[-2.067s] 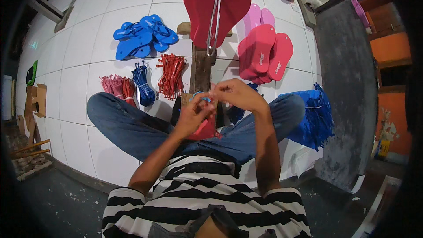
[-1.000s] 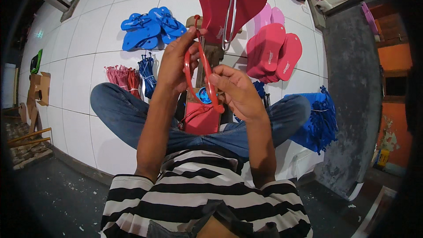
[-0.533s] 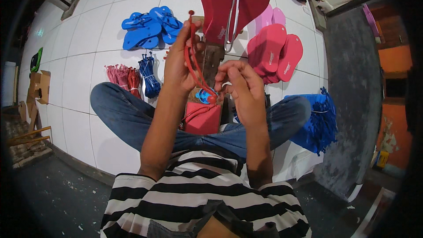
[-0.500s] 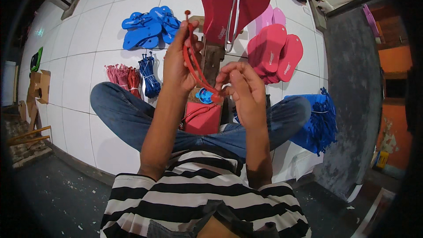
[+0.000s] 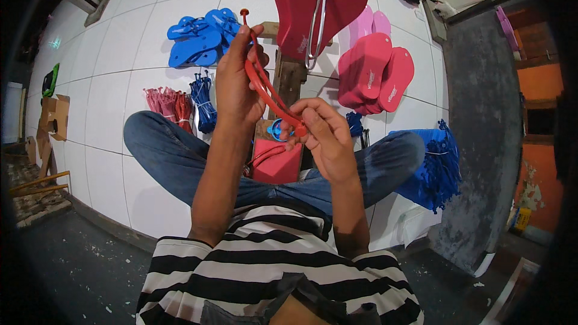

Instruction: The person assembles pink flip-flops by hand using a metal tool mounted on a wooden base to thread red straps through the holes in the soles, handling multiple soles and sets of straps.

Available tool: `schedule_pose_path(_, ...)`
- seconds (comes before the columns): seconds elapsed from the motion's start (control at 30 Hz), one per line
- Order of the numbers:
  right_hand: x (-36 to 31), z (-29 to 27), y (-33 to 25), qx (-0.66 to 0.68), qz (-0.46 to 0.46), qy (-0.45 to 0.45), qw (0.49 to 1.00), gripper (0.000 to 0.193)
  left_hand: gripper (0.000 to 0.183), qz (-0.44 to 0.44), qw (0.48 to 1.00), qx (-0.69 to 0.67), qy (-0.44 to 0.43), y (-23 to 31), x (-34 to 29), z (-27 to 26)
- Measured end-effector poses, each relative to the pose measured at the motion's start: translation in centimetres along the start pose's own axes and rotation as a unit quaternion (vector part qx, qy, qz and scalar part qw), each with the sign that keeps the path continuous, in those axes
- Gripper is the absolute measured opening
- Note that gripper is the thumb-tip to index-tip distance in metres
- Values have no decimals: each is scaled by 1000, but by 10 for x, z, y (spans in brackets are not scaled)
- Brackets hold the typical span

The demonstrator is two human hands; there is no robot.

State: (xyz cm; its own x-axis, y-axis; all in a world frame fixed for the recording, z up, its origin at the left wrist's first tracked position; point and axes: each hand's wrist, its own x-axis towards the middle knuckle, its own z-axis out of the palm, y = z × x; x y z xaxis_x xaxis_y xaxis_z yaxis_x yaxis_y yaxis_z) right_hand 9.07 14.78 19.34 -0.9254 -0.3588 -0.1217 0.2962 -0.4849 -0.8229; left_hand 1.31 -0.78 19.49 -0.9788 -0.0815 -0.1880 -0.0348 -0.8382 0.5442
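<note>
A white tiled floor (image 5: 120,84) fills the view, with the person sitting cross-legged on it in jeans (image 5: 180,162) and a striped shirt (image 5: 265,265). Ahead stands a large red sole (image 5: 319,0) mounted on a wooden post (image 5: 289,81). To its right lies a stack of red and pink soles (image 5: 376,72); to its left a pile of blue sandals (image 5: 201,36). A heap of blue straps (image 5: 436,165) lies by the right knee, with bundles of red and blue straps (image 5: 180,102) near the left knee. A red sole (image 5: 277,165) rests in the lap. The left hand (image 5: 238,78) is raised, fingers closed around the upper part of a red strap (image 5: 268,87). The right hand (image 5: 322,132), lower, pinches the strap's bottom end between thumb and fingers.
</note>
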Motion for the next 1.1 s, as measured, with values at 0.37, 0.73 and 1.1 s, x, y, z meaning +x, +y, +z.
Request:
schedule_pose_path(0.37, 15, 1, -13, -295, -197, 32, 934, 26, 41, -80, 880, 366, -291, -6, -48, -23)
schedule_pose_path(0.73, 13, 6, -9, -86, -245, 28, 965, 26, 40, -64, 931, 219, -283, -33, -44, -19)
schedule_pose_path(1.1, 21, 29, -42, -335, -271, 170, 886, 23, 16, 353, 792, 488, -98, 33, 21, 32)
